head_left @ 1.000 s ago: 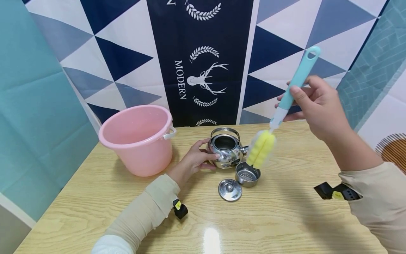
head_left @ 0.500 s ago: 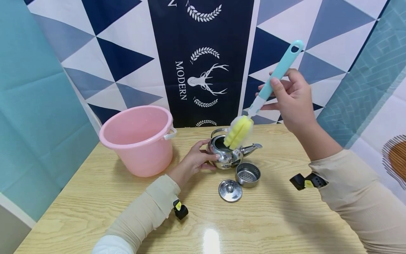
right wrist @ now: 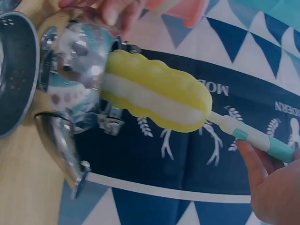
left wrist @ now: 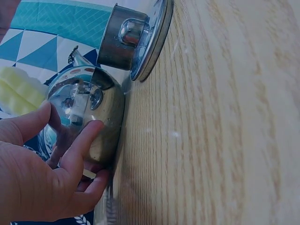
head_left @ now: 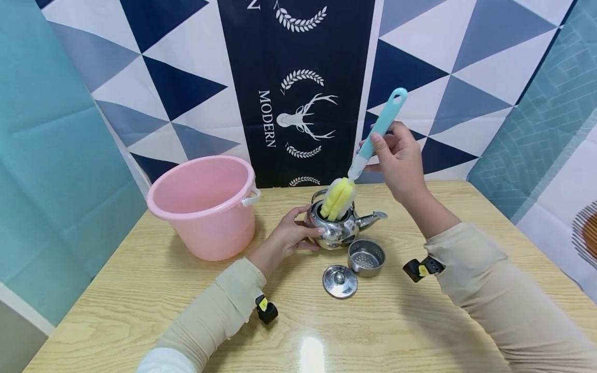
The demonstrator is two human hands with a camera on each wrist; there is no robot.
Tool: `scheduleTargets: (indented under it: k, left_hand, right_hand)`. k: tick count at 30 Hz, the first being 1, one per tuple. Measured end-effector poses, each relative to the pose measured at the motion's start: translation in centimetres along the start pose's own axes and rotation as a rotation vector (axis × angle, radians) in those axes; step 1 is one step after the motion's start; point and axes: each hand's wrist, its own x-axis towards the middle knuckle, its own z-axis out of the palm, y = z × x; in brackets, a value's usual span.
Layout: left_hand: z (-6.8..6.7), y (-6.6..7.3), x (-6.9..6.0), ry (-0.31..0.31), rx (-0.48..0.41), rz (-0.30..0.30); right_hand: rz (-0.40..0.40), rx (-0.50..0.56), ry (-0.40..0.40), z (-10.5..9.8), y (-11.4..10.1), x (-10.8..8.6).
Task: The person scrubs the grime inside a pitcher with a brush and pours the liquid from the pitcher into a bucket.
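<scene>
Head view: Teapot [head_left: 338, 238] stands upright on the tabletop [head_left: 382, 331], steadied at its side by the left grip [head_left: 290, 234], fingers and thumb curled around the metal body. A sponge brush [head_left: 382, 125] is pinched by its handle in the right grip [head_left: 398, 158] and held tilted, its yellow-and-white head entering the teapot's mouth. Lid [head_left: 340, 283] and strainer [head_left: 366, 270] are already out, laid in front of the pot, near each other; whether they touch cannot be told. Pink bucket [head_left: 205, 228] well to the left; its base inside is hidden, so no water can be confirmed.

Left wrist view: thumb high on the pot's wall, fingers lower down. No tilt of the pot is noted. Part of the sponge shows beyond the thumb.

Right wrist view: only the sponge's end is hidden by the mouth; most is left outside. Spout [right wrist: 60, 152] unblocked.

Progress, as judged: opening up is done, insertion barely begun. Deeper pushing, scrubbing of the inside and withdrawal are probably left; strainer and lid would then remain to be refitted.
</scene>
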Motion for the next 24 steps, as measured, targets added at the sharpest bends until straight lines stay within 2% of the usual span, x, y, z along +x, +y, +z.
scheduleTargets:
  k: [11,18,24]
  left_hand:
    - [0.1,-0.1,0.0,-0.003,-0.001,0.011]
    - [0.0,-0.1,0.0,-0.005,0.004,0.008]
    - [-0.1,0.0,0.0,-0.014,-0.001,0.011]
  right_hand:
    - [0.026,-0.092,-0.113,1.8,2.8,-1.1]
    - [0.076,-0.119,-0.177,2.3,3.6,-1.6]
    - [0.129,-0.160,-0.264,2.3,4.2,-1.8]
